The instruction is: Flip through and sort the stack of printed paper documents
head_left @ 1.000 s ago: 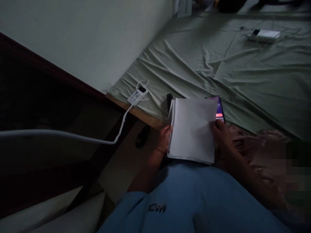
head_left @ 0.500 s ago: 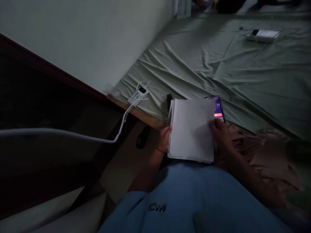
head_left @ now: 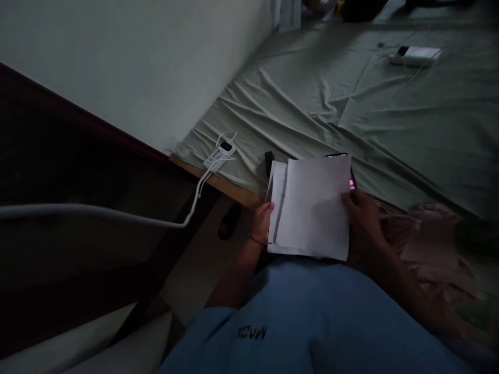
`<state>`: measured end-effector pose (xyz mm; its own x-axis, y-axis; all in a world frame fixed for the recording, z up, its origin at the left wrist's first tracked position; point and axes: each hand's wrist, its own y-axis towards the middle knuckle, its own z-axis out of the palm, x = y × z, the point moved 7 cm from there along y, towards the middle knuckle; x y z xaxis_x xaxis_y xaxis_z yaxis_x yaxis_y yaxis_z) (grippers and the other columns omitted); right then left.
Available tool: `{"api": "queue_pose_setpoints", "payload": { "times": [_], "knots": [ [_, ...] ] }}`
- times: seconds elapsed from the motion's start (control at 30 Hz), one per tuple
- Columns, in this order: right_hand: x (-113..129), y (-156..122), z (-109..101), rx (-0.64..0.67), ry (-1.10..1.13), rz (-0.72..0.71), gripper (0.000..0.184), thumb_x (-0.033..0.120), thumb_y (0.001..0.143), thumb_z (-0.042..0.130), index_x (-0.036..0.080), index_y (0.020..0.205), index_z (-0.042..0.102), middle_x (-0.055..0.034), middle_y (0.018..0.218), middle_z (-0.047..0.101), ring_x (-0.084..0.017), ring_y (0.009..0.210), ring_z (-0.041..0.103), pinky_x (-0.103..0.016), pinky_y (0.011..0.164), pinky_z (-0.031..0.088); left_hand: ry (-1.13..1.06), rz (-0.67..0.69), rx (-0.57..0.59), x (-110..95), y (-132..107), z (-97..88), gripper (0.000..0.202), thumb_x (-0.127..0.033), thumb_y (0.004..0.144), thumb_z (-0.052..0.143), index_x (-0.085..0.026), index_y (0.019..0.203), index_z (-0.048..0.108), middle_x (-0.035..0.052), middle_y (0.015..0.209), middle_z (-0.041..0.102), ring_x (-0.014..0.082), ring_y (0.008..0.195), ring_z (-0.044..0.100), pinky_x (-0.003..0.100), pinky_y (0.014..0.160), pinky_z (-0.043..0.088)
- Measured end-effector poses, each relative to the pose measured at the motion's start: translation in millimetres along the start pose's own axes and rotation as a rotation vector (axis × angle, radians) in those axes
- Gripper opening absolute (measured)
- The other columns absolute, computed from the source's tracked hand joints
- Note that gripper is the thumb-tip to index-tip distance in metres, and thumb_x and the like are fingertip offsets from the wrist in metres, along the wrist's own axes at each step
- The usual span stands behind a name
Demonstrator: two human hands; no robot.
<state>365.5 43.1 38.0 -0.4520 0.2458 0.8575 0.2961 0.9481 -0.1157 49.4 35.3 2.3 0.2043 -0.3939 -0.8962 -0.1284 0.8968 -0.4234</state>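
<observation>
And my right hand pinches (head_left: 360,210) a smooth, rectangular paper sheet (head_left: 315,208) while my left hand (head_left: 262,221) clasps the layered paper stack (head_left: 277,187) beneath, beside wrinkled bedsheet (head_left: 307,114).

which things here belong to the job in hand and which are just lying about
Job in hand:
- top sheet, held by the right hand
- paper stack beneath it, held by the left hand

Lying about:
- phone, mostly hidden by the paper
- small black block
- white cable
- pinkish cloth
</observation>
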Motion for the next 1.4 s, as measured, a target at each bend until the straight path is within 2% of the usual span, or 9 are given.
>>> {"api": "queue_pose_setpoints", "payload": {
  "times": [0.13,0.3,0.47,0.67,0.87,1.1,1.2,1.27,1.4],
  "knots": [
    [7,-4,15,0.072,0.086,0.031,0.028,0.049,0.078,0.055,0.022,0.081,0.062,-0.0062,0.073,0.065,-0.022,0.067,0.056,-0.033,0.058,0.038,0.047,0.018,-0.001,-2,0,-1.1,0.046,-0.058,0.066,0.078,-0.015,0.076,0.064,-0.0007,0.07,0.06,0.0135,0.064,0.052,0.026,0.063,0.042],
    [17,-9,25,0.072,0.134,0.05,0.026,0.047,0.078,0.055,0.022,0.08,0.063,-0.0069,0.075,0.067,-0.022,0.068,0.057,-0.033,0.058,0.041,0.179,0.13,-0.029,-12,0,-4.7,0.039,-0.052,0.074,0.071,-0.015,0.067,0.062,-0.0006,0.066,0.056,0.0124,0.064,0.046,0.025,0.062,0.037],
    [17,-11,28,0.056,0.131,0.044,0.028,0.047,0.081,0.054,0.02,0.081,0.063,-0.0064,0.074,0.066,-0.021,0.067,0.057,-0.032,0.058,0.04,0.201,0.152,-0.008,-20,-3,-1.2,0.035,-0.047,0.079,0.067,-0.016,0.064,0.062,-0.0004,0.065,0.055,0.0129,0.065,0.045,0.025,0.063,0.037],
    [20,-14,27,0.055,0.119,0.041,0.027,0.043,0.082,0.055,0.019,0.084,0.065,-0.0069,0.076,0.067,-0.021,0.068,0.057,-0.031,0.058,0.04,0.173,0.144,-0.005,-29,-11,4.2,0.048,-0.06,0.08,0.068,-0.015,0.064,0.062,0.0009,0.065,0.055,0.0135,0.065,0.045,0.027,0.062,0.038],
    [18,-15,31,0.085,0.136,0.046,0.029,0.044,0.083,0.054,0.017,0.085,0.064,-0.0053,0.075,0.065,-0.019,0.066,0.055,-0.03,0.058,0.039,0.136,0.071,0.044,-15,-7,3.6,0.054,-0.066,0.072,0.075,-0.013,0.074,0.065,0.0022,0.069,0.061,0.0134,0.064,0.05,0.027,0.061,0.039],
    [18,-15,30,0.087,-0.018,-0.014,0.032,0.044,0.087,0.05,0.016,0.091,0.065,-0.0091,0.083,0.069,-0.022,0.073,0.06,-0.033,0.063,0.043,0.181,0.099,0.048,-6,0,0.4,0.052,-0.062,0.072,0.074,-0.015,0.069,0.055,-0.0026,0.065,0.05,0.0101,0.06,0.042,0.023,0.057,0.035],
    [24,-16,24,-0.004,-0.157,-0.094,0.041,0.041,0.089,0.051,0.015,0.119,0.063,-0.0137,0.1,0.071,-0.026,0.084,0.064,-0.039,0.072,0.049,0.251,0.151,0.046,-15,-6,2.0,0.05,-0.061,0.075,0.072,-0.015,0.067,0.053,-0.0027,0.064,0.047,0.0099,0.062,0.04,0.023,0.057,0.033],
    [38,-20,15,-0.118,-0.257,-0.233,0.05,0.037,0.088,0.054,0.015,0.133,0.056,-0.0184,0.119,0.066,-0.031,0.101,0.063,-0.047,0.083,0.052,0.287,0.18,0.059,-19,-12,2.5,0.049,-0.06,0.078,0.07,-0.014,0.069,0.055,-0.0019,0.066,0.049,0.0104,0.064,0.041,0.023,0.058,0.033],
    [82,-25,6,-0.2,-0.414,-0.524,0.043,0.028,0.094,0.05,0.017,0.134,0.058,-0.0187,0.136,0.059,-0.035,0.125,0.051,-0.056,0.104,0.045,0.305,0.205,0.106,-18,-20,-0.1,0.046,-0.058,0.083,0.067,-0.014,0.072,0.057,-0.0011,0.068,0.05,0.0112,0.066,0.043,0.024,0.061,0.035]
  ]
}}
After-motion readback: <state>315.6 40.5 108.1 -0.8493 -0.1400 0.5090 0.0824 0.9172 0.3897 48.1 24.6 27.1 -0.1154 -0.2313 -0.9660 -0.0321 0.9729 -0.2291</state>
